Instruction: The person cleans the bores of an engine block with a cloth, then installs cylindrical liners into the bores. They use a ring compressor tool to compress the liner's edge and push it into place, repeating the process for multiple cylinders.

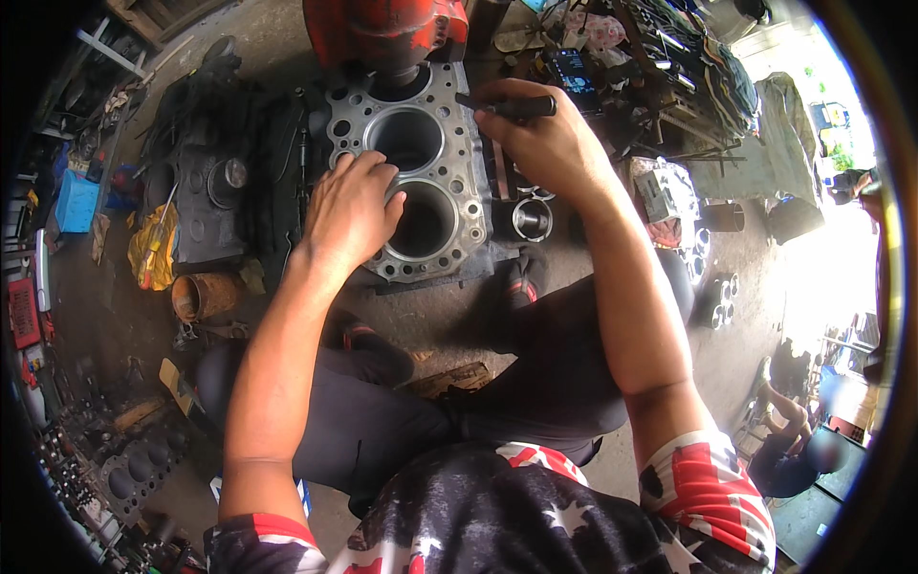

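A grey engine block [469, 206] lies before me with its machined deck facing up, showing large round cylinder bores and many small holes. My left hand [349, 210] rests on the deck's left side beside the two nearer bores. Its fingers are bent and the thumb stands apart; I see nothing held, though the palm side is hidden. Over the deck's right edge, my right hand [545, 134] is closed around a dark tool with a thick black handle [526, 107]. The tool's thin dark end points left, close to the deck by the upper bores. Its exact kind is unclear.
A red machine part [382, 29] stands over the block's far end. Dark engine castings [206, 182], a yellow cloth [153, 249] and a rusty can [204, 297] lie left. Right are a metal ring [532, 220], a phone [572, 72] and stacked tools. Another person [798, 454] is far right.
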Tool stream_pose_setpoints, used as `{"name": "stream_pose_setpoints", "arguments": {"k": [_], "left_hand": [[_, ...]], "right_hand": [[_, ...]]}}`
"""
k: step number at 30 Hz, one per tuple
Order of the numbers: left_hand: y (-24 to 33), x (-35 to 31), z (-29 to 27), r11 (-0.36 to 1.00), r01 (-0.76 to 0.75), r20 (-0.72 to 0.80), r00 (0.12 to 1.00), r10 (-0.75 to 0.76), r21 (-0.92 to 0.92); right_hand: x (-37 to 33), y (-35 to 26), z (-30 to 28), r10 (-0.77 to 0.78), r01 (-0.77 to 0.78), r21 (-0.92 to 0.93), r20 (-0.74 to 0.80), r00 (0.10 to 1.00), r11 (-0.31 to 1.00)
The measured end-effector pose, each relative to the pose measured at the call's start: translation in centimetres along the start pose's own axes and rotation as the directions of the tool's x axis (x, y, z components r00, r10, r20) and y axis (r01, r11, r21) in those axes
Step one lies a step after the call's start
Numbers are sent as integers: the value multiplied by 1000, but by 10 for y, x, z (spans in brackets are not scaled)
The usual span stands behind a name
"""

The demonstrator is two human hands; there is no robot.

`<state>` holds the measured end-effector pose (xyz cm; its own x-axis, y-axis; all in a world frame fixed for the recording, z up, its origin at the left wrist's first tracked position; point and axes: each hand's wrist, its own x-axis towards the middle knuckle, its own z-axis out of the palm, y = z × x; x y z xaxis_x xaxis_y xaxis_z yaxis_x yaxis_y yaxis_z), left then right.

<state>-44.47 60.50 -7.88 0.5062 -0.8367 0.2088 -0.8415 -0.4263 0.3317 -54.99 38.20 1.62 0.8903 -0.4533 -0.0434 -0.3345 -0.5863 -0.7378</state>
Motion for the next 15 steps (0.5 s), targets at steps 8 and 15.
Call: {"name": "stream_pose_setpoints", "arguments": {"k": [8, 15], "left_hand": [[2, 3, -2, 1000, -14, 2, 1000, 14, -25], [1, 2, -3, 999, -15, 13, 1000, 16, -29]], "right_hand": [[2, 13, -3, -42, 44, 19, -74, 996, 999], [-1, 14, -1, -80, 86, 47, -106, 991, 995]]}}
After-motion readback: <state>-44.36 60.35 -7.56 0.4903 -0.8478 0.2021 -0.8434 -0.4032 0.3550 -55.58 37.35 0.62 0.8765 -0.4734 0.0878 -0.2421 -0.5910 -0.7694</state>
